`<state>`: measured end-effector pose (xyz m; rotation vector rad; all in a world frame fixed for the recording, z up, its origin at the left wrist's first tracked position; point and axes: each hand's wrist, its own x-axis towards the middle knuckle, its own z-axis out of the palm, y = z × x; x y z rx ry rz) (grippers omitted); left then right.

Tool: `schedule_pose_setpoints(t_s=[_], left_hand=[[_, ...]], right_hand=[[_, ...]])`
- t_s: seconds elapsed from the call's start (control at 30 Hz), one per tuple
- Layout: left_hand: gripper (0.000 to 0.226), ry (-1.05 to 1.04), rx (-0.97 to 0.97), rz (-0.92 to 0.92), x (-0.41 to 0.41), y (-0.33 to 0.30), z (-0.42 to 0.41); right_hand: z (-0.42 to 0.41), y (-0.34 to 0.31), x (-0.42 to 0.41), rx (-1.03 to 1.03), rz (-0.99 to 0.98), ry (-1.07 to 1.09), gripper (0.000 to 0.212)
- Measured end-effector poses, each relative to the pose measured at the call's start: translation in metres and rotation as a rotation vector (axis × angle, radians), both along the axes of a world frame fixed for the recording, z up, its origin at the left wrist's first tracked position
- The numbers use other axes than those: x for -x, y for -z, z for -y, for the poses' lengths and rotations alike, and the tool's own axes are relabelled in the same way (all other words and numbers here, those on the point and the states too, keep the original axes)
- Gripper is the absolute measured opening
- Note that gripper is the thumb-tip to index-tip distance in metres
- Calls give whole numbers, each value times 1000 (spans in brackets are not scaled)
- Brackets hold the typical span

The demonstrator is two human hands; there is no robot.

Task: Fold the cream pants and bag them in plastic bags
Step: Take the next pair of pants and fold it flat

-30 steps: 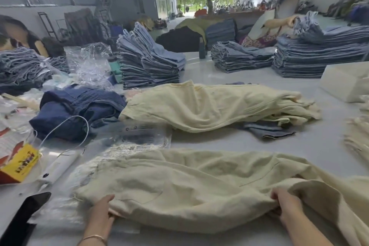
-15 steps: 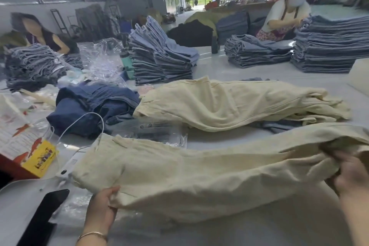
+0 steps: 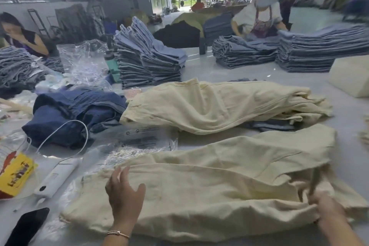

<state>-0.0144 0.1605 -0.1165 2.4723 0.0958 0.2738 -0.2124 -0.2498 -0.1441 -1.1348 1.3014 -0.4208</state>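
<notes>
- While the cream pants [image 3: 209,191] lie lengthwise across the near edge of the bench [image 3: 199,60], the fold looks only begun: one layer is doubled over, the cloth is rumpled, and nothing is bagged yet.
- Of the two hands, the left hand [image 3: 124,193] rests flat on the waist end with fingers spread and relaxed, pressing the fabric down.
- At the other end the right hand [image 3: 327,208] pinches a bunched fold of the same pants, fingers curled into the cloth.
- Left to do, I judge: smooth, fold down to bag size, then slip the pants into a plastic bag.
- Flat plastic bags [image 3: 135,144] lie just beyond the pants, partly under their far edge, within reach.
- A second pile of cream pants [image 3: 219,106] waits behind, beside dark blue jeans [image 3: 75,112].
- Possible snags on the left: a white power bank [image 3: 57,178] with its cable [image 3: 65,132], a black phone [image 3: 28,225] and a yellow packet [image 3: 15,173] crowd the folding space.
</notes>
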Motion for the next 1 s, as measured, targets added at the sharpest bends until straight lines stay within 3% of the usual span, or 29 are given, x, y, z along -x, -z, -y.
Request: schedule_pose_setpoints(t_s=[0.07, 0.13, 0.2, 0.27, 0.3, 0.4, 0.47, 0.53, 0.63, 0.77, 0.87, 0.9, 1.0], left_hand=[[66, 248, -57, -27, 0, 2, 40], [72, 500, -109, -60, 5, 4, 85], [77, 731, -141, -109, 15, 2, 132], [78, 907, -155, -138, 29, 2, 178], [78, 969, -158, -153, 37, 2, 201], [78, 1074, -183, -134, 62, 0, 265], [79, 1099, -220, -59, 77, -4, 304], [79, 1098, -234, 18, 85, -6, 334], [85, 1063, -314, 95, 89, -4, 370], [89, 1095, -531, 135, 96, 3, 413], [67, 1101, -707, 70, 102, 8, 429], [55, 1079, -742, 55, 102, 8, 429], [25, 967, -593, 5, 97, 4, 427]], right_hand=[[0, -4, 17, -172, 70, -185, 14], [7, -7, 41, -228, -14, -363, 22], [18, -14, 64, -232, -65, -424, 38], [33, -18, 80, -360, 66, -458, 56], [45, -21, 83, -443, 199, -385, 59], [78, -27, 77, -627, 611, 58, 41], [101, -29, 64, -554, 674, 295, 28], [123, -29, 53, -543, 638, 334, 32], [155, -26, 43, -478, 372, 158, 45], [194, -7, 41, 21, -15, 261, 25], [226, -7, 45, 49, 9, 239, 12], [236, -15, 45, 78, 38, 266, 16], [254, -67, 39, 405, 138, 356, 35]])
